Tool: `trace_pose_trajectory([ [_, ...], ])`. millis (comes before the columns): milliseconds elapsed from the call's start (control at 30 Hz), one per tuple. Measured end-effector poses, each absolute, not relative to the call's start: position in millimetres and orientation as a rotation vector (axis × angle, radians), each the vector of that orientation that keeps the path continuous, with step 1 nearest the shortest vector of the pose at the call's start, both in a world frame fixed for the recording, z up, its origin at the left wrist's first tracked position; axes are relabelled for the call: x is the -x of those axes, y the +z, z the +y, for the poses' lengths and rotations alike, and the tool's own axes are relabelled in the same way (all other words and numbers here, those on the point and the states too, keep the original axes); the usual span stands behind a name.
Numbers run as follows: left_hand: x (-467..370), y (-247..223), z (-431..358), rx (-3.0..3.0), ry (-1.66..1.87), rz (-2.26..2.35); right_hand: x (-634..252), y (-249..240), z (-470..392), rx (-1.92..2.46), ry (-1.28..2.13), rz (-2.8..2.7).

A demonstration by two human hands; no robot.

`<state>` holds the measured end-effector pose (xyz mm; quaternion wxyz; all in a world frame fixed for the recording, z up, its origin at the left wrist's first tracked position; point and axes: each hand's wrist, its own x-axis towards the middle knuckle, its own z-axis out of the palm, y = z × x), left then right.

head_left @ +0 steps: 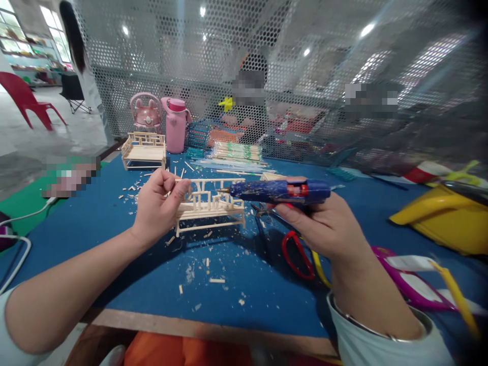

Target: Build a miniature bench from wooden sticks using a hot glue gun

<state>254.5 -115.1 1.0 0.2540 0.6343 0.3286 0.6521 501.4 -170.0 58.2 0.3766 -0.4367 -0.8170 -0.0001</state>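
My left hand [160, 201] is closed at the left end of a small bench-like model made of thin wooden sticks [209, 216], thumb and fingers at its upper rail. The model stands upright on the blue tabletop. My right hand [324, 223] is wrapped around a blue glue gun [267, 191] with red parts, held level. Its nozzle points left, at the upper right part of the model; whether the tip touches the sticks I cannot tell. Below my right hand lie red-handled scissors [297, 256] and dark-jawed pliers [261, 211].
A second stick model [144, 152] and a pink bottle [176, 127] stand at the back left. Bundled sticks [236, 151] lie near the perforated metal screen [305, 76]. Right are a yellow dustpan-like object [446, 218] and purple-handled item [407, 284]. Another person sits behind the screen.
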Motion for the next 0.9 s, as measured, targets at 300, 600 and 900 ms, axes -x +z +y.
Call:
trace_pose_trajectory([
  [300,-255.0,1.7,-117.0,-1.756,1.778,0.903,-503.3,56.6,-169.8,1.166,0.014,-2.130],
  [600,-253.2,-1.4,-116.3,-1.778,1.793,0.903,-505.9,57.9,-169.8,1.147,-0.025,-2.171],
  [900,-254.3,-2.8,-118.2,-1.855,1.844,0.939,-506.1,60.0,-170.8,1.085,-0.003,-2.218],
])
